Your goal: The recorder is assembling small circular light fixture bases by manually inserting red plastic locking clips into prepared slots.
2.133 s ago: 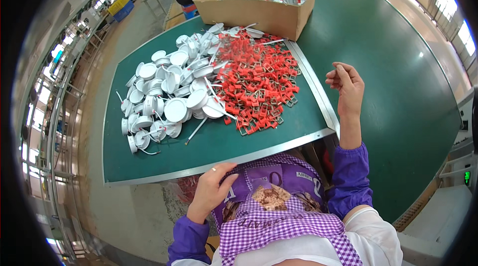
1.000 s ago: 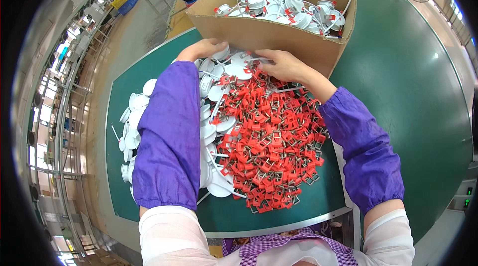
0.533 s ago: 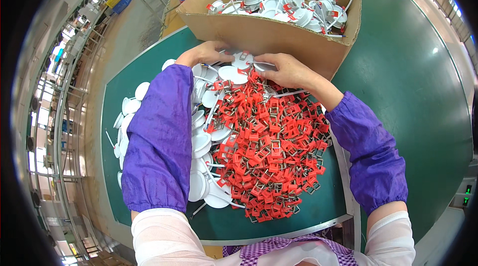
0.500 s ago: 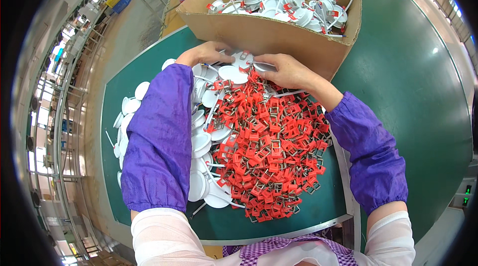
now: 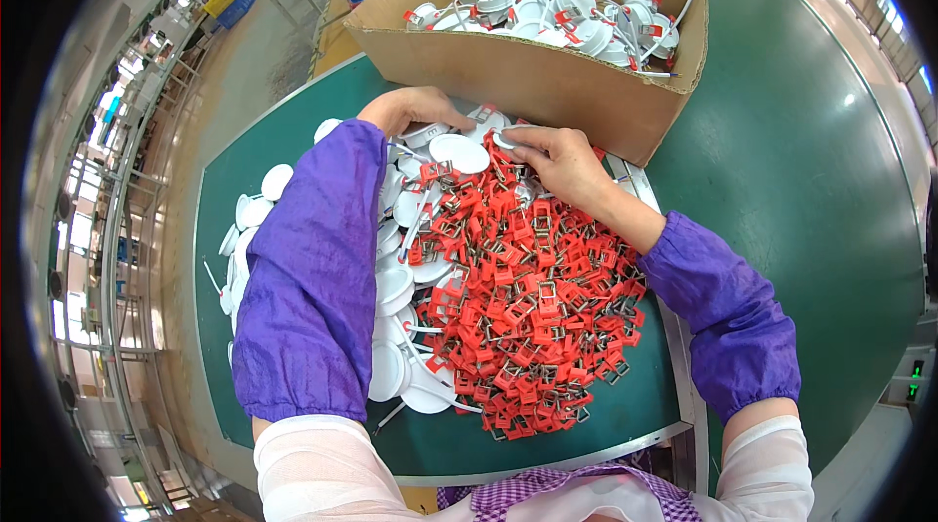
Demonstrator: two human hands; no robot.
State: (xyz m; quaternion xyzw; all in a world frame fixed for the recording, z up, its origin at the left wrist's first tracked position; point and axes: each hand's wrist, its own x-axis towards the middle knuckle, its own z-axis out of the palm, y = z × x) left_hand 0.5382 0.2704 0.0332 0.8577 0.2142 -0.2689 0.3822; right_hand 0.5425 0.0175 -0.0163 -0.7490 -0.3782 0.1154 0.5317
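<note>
— What's the bench like where you stand?

— A green-topped work table (image 5: 811,190) in a factory hall, with a cardboard box (image 5: 547,83) of assembled white lamp housings at its far edge. In front of it lie a heap of red spring clips (image 5: 528,317) and, to its left, a spread of white round discs (image 5: 391,327).

— And your hands?

— Both are up against the box wall. My right hand (image 5: 562,163) lies curled on top of the clips, fingertips pinching the rim of one white disc (image 5: 510,139) at the far end of the heap. My left hand (image 5: 410,109) rests on the discs beside it; I can't tell whether it grips anything.

— How do you do it well?

— I'd say lift one disc cleanly by the edge, so its wire doesn't drag tangled clips along.

— What can't you make out?

— My left sleeve (image 5: 313,278) covers many discs, my left fingertips are hidden, and the box bottom is out of sight.
</note>
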